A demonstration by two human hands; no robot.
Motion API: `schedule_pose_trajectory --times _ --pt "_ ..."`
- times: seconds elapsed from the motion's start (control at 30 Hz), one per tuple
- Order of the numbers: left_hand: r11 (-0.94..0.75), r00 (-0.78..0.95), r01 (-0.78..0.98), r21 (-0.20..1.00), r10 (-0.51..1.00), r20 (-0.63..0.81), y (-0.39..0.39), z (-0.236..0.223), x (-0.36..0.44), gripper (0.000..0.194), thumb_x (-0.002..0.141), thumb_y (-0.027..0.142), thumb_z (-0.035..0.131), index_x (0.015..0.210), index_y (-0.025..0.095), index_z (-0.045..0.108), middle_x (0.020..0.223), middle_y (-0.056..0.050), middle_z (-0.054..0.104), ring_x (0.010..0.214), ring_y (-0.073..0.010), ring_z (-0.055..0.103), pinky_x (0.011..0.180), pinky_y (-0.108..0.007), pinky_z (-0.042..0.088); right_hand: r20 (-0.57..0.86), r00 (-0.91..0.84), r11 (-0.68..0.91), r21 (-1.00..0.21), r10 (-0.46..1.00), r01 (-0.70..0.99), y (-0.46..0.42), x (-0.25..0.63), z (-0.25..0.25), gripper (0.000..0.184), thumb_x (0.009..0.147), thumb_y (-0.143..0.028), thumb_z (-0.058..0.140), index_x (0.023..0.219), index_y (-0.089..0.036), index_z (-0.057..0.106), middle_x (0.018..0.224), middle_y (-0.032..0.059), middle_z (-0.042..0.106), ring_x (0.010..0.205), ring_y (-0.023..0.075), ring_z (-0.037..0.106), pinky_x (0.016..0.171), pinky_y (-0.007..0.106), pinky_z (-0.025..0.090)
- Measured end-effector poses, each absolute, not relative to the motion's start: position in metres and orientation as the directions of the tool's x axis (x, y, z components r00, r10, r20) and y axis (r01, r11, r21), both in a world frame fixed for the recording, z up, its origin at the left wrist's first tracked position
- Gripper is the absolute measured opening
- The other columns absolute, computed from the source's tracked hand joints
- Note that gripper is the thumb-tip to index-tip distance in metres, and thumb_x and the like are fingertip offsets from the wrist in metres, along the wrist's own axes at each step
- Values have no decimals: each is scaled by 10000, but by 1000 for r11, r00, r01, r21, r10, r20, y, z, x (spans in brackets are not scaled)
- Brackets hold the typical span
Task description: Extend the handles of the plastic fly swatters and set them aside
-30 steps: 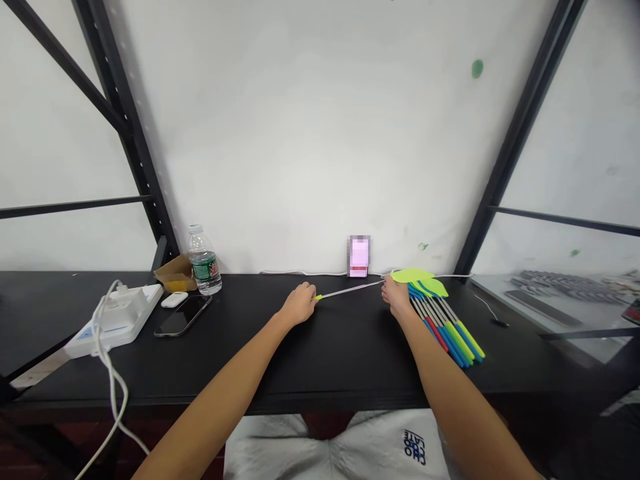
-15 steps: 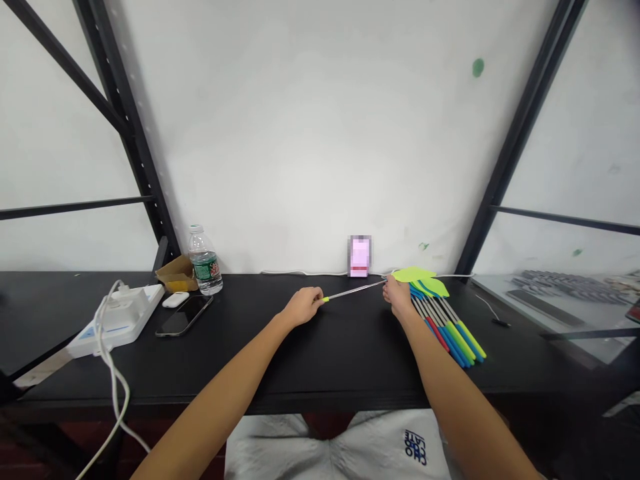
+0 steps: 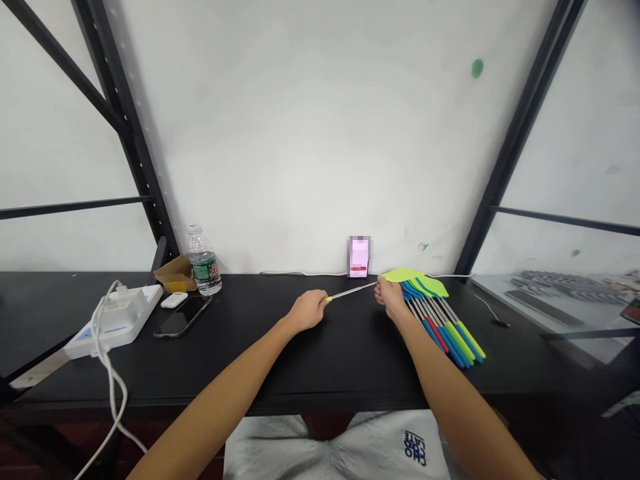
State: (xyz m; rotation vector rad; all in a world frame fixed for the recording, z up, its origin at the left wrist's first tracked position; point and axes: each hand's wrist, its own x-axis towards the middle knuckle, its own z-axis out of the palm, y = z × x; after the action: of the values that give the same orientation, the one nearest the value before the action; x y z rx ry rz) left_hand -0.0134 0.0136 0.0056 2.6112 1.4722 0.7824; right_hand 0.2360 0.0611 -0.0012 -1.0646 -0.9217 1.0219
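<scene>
What looks like a telescopic fly swatter, with a thin metal rod [image 3: 353, 290] and a flat yellow-green head [image 3: 401, 274], is held level between my hands above the table. My left hand [image 3: 309, 309] is closed round its yellow-green grip. Near the head, my right hand [image 3: 389, 295] is closed on the rod's other end. Right beside that hand lies a fanned row of similar swatters [image 3: 440, 317], with blue and yellow-green heads, metal rods and blue, red and yellow-green grips. Their heads are partly covered by my right hand and the held head.
A lit phone [image 3: 359, 257] leans on the wall. To the left are a water bottle [image 3: 204, 263], a cardboard box [image 3: 176, 273], a white case [image 3: 175, 300], a dark phone [image 3: 183, 316] and a power strip [image 3: 135, 317] with cables. A short cable [image 3: 495, 317] lies at right on the black table [image 3: 340, 367].
My right hand has moved left with the swatter's head, and my left hand slightly right. Less of the metal rod shows between them. The row of swatters lies nearly unchanged.
</scene>
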Motion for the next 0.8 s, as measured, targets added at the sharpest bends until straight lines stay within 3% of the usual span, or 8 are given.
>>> schedule_pose_trajectory --times 0.33,0.6,0.8 --pt "-518 365 802 297 819 444 15 5 -14 197 912 235 442 798 201 599 839 -34 643 785 -167 572 696 -259 376 211 209 266 -920 955 -287 59 226 -4 477 807 -437 642 554 -217 303 427 -77 292 337 33 244 318 176 137" --pt "-521 345 759 391 831 436 12 0 -1 206 904 231 456 772 190 608 767 -23 634 703 -147 554 647 -244 365 240 80 252 -932 968 -259 47 203 -5 489 802 -489 647 548 -205 341 447 -51 361 342 39 279 334 189 154" --pt "-532 346 760 374 818 460 11 3 6 208 913 248 445 774 197 591 798 -25 639 722 -149 554 655 -243 362 160 187 205 -944 969 -259 44 206 7 445 826 -497 598 579 -213 360 425 -56 352 338 53 270 326 198 153"
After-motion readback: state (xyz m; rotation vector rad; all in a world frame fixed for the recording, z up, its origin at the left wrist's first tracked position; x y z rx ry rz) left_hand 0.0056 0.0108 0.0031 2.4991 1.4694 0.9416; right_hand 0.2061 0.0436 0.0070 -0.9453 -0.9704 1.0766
